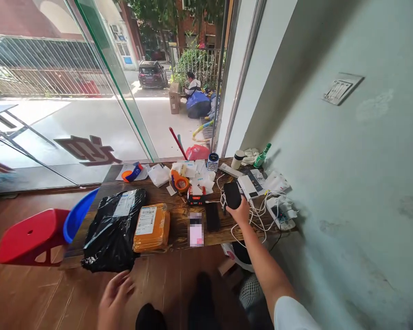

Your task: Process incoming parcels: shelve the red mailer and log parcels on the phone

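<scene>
My right hand [240, 213] grips a dark smartphone [232, 195] above the right part of the wooden table, beside white cables [258, 213]. My left hand [116, 293] hangs in front of the table's near edge, holding nothing, its fingers loosely bent and apart. Nearest to it lies a black plastic parcel [113, 229] with a white label. An orange-wrapped parcel [152, 227] rests to its right. Between the parcels and my right hand lie a phone with a lit, blurred screen [196, 231] and a black phone-like slab [212, 217].
The table [179, 215] also bears an orange tape dispenser [181, 182], a black-and-red device [196, 197], papers [206, 176], a green bottle [262, 156] and a power strip [280, 214]. A red stool [32, 236] and blue basin [77, 217] stand left. A wall [347, 183] bounds the right.
</scene>
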Tool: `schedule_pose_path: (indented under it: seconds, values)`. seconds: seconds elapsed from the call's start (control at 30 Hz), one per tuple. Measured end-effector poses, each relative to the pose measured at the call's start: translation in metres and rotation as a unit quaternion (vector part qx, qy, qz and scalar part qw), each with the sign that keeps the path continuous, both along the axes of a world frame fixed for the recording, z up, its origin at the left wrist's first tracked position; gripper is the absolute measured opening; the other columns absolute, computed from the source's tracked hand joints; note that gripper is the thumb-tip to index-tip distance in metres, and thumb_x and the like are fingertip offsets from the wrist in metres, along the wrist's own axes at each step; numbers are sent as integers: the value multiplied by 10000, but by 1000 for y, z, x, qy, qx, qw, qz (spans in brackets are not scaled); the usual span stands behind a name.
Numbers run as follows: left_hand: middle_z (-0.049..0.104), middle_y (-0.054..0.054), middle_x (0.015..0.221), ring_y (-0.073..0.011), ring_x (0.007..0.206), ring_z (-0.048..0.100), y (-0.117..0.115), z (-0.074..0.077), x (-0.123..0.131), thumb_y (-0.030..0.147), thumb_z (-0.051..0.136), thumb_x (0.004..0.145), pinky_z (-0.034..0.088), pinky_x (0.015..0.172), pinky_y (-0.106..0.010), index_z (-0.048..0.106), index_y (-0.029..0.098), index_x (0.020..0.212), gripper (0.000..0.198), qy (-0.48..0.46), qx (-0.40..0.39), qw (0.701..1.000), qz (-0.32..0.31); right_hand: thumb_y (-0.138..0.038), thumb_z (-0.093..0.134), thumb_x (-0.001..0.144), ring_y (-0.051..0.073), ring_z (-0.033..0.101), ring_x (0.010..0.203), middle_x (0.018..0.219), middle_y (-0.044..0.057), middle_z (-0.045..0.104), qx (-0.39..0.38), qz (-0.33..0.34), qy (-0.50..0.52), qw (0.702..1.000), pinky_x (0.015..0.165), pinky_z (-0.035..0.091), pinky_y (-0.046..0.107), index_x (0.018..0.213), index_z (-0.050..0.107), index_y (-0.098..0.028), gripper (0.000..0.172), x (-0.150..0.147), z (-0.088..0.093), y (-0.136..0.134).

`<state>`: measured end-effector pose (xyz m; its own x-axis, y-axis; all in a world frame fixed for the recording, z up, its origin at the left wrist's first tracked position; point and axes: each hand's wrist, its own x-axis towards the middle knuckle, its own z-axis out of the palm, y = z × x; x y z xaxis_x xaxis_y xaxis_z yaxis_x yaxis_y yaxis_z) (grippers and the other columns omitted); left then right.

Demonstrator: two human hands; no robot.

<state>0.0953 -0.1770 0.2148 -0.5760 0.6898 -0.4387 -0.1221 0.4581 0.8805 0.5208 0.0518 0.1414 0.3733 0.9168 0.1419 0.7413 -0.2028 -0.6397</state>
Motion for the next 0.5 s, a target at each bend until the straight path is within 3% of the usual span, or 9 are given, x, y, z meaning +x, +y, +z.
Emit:
schedule_pose_path:
  seconds: [0.07, 0.13, 0.23, 0.3, 0.37, 0.43, 0.5]
  values:
    - [636, -89, 1073, -317, 1058, 593, 27, 12, 61, 535, 805, 567, 527, 805, -385, 658, 199, 984, 555, -98, 1, 990, -100, -468, 735, 643, 329, 508, 1200, 1279, 197, 534, 33, 40, 27, 998, 1010, 408, 449, 1357, 367, -91, 888, -14, 17, -33]
    - [625, -129, 1188, -333, 1210, 512, 48, 28, 120, 537, 734, 680, 515, 804, -379, 661, 215, 1085, 523, -161, -27, 965, -205, -488, 732, 658, 303, 541, 1178, 1277, 160, 549, 53, 78, 57, 994, 990, 442, 436, 1337, 397, -133, 836, -30, 34, -67]
    - [488, -121, 1403, -329, 1293, 440, 58, 56, 180, 526, 642, 791, 520, 797, -402, 541, 306, 1299, 563, -281, 13, 916, -284, -451, 755, 663, 303, 535, 1193, 1293, 142, 540, 78, 115, 173, 975, 1015, 430, 456, 1334, 406, -171, 807, -58, 60, -116]
    - [391, -98, 1487, -324, 1295, 440, 49, 70, 196, 491, 590, 846, 521, 820, -429, 365, 381, 1429, 634, -359, 55, 879, -310, -409, 786, 633, 313, 536, 1176, 1263, 138, 548, 65, 128, 233, 962, 1012, 428, 470, 1318, 422, -179, 809, -78, 78, -146]
    - [346, -73, 1521, -299, 1299, 440, 34, 78, 195, 448, 555, 882, 515, 851, -417, 195, 432, 1483, 701, -391, 60, 868, -301, -382, 819, 590, 306, 552, 1129, 1216, 124, 554, 48, 149, 278, 948, 977, 452, 458, 1312, 424, -183, 847, -97, 95, -172]
    - [365, -54, 1515, -274, 1286, 455, 18, 81, 183, 432, 548, 889, 514, 852, -374, 120, 449, 1491, 739, -385, 34, 885, -262, -388, 829, 582, 293, 544, 1117, 1211, 110, 537, 42, 186, 322, 927, 959, 464, 443, 1351, 384, -195, 909, -114, 109, -194]
    - [430, -50, 1473, -277, 1254, 490, 2, 81, 164, 460, 526, 889, 520, 833, -367, 174, 438, 1485, 692, -348, 18, 907, -235, -430, 837, 581, 299, 505, 1147, 1232, 112, 504, 38, 217, 329, 918, 980, 442, 457, 1376, 363, -201, 953, -126, 122, -212]
